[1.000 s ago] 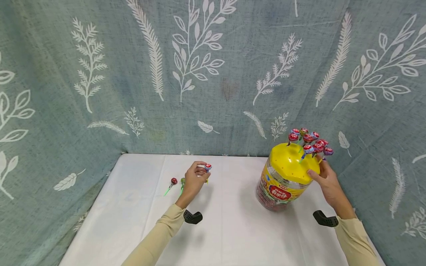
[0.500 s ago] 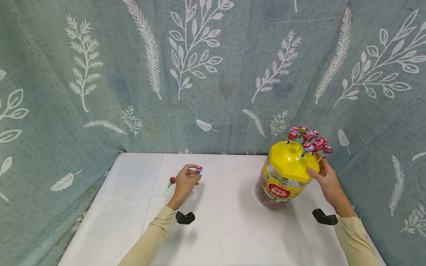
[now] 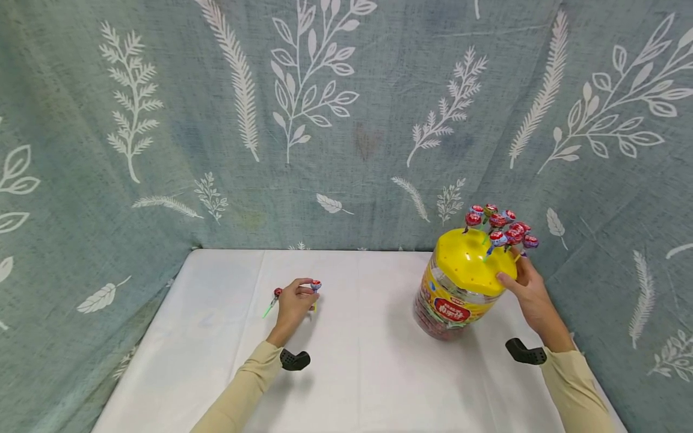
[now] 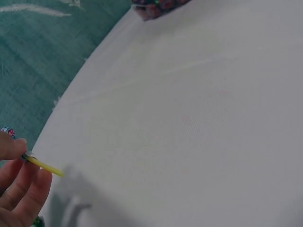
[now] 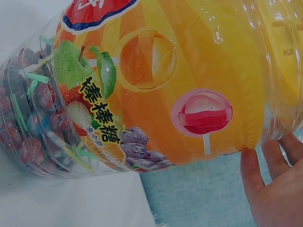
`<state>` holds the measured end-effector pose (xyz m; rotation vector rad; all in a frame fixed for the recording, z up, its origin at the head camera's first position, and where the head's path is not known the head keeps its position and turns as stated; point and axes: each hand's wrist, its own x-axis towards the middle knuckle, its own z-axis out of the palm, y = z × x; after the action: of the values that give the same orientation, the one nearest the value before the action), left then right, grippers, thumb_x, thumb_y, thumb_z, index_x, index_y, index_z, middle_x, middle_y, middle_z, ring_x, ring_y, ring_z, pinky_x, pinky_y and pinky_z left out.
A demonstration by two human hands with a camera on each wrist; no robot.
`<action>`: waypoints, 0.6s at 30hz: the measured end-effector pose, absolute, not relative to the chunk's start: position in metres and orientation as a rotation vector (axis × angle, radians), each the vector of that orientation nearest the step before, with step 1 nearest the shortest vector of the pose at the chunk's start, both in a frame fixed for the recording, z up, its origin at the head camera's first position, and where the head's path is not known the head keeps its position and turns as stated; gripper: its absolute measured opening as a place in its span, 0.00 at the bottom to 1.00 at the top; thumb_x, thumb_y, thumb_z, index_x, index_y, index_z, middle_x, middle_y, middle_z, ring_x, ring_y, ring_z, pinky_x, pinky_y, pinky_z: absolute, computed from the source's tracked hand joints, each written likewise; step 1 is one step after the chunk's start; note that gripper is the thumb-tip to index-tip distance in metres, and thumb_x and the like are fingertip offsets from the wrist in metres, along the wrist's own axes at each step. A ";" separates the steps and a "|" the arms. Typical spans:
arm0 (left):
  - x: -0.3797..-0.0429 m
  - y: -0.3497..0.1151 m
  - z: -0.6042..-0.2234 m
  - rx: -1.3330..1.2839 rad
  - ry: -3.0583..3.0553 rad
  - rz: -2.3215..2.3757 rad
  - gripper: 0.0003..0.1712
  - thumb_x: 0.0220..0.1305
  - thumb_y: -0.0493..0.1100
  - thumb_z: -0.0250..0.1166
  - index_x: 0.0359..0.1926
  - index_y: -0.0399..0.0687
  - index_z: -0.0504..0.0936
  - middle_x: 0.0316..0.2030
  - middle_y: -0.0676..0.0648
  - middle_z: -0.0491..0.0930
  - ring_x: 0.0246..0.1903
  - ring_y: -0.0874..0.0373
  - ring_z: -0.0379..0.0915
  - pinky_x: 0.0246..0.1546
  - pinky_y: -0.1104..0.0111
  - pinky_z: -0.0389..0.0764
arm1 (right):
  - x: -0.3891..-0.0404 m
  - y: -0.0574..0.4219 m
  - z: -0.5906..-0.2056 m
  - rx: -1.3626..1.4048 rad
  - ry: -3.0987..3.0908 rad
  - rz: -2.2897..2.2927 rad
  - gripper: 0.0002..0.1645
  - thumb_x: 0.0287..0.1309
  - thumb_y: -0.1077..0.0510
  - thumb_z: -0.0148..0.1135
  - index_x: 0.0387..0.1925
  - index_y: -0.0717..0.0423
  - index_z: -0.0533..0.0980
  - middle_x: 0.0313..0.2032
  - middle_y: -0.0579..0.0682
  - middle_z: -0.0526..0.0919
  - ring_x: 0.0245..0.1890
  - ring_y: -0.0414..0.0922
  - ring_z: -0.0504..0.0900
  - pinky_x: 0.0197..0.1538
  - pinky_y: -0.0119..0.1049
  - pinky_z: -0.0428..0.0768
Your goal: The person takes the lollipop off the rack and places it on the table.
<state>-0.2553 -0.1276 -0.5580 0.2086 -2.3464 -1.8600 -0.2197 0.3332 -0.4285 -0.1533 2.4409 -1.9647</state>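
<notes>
Well left of the jar (image 3: 453, 310), a red lollipop (image 3: 278, 293) with a green stick lies on the white cloth (image 3: 368, 367). Just beside it, on the side towards the jar, our left hand (image 3: 293, 308) has thumb and fingers pinched on another lollipop (image 3: 316, 284), just under its wrapped head, the yellow stick (image 4: 47, 167) poking out free. We would do best to pinch firmly there, without squashing the head or covering the stick's tip. A cluster of lollipops (image 3: 497, 221) stands atop the jar's yellow lid (image 3: 459, 257). At the jar's right, our right hand (image 3: 533, 299) grips its top, thumb on the lid's edge; we should steady it gently, clear of the sticks.
</notes>
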 end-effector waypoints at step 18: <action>-0.258 -0.129 -0.580 0.250 -2.504 -1.603 0.20 0.48 0.28 0.70 0.45 0.30 0.80 0.26 0.40 0.79 0.20 0.59 0.75 0.17 0.71 0.78 | -0.220 0.333 -0.429 -0.161 2.444 -1.967 0.45 0.67 0.56 0.52 0.74 0.52 0.37 0.73 0.59 0.44 0.67 0.46 0.56 0.67 0.35 0.57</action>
<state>-0.2583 -0.1292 -0.5804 0.2502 -2.5039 -1.6025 -0.2196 0.3328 -0.4291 -0.1608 2.4442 -1.9674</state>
